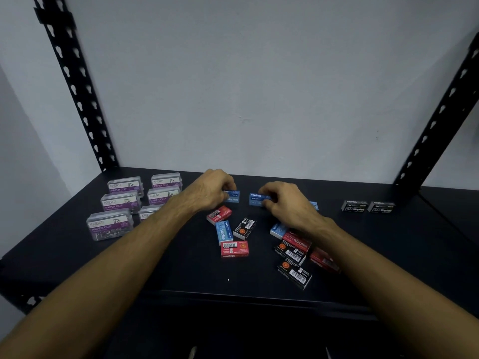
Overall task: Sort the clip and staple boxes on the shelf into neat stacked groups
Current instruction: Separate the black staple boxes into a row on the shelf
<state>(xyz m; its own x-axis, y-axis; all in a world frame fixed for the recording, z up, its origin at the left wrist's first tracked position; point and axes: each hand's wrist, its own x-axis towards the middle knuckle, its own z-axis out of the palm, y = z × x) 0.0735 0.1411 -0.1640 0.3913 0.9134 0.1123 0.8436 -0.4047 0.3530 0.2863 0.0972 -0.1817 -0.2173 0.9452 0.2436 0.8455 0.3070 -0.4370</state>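
Black staple box nearest the shelf edge (pixel 295 275): lies flat, barcode up, long axis slanting from near right to far left; not yet sorted.
Loose red, black and blue staple boxes (pixel 234 249): scattered flat mid-shelf at mixed angles, some overlapping under the right forearm; I judge this the unsorted pile.
Left hand (pixel 210 191): fingers curled in a pinching grip on a blue staple box (pixel 232 196), label facing the camera, long axis running left to right.
Right hand (pixel 287 203): fingers curled, pinching a second blue box (pixel 256 199) of the same lie, just beside the first; probably being paired by colour.
Paper clip boxes (pixel 120 202): clear cases, purple labels toward the camera, grouped in two rows at far left.
Black pair (pixel 368 207): two boxes side by side at far right, well apart, seemingly a started group.
Shelf (pixel 77 255): dark, carries everything.
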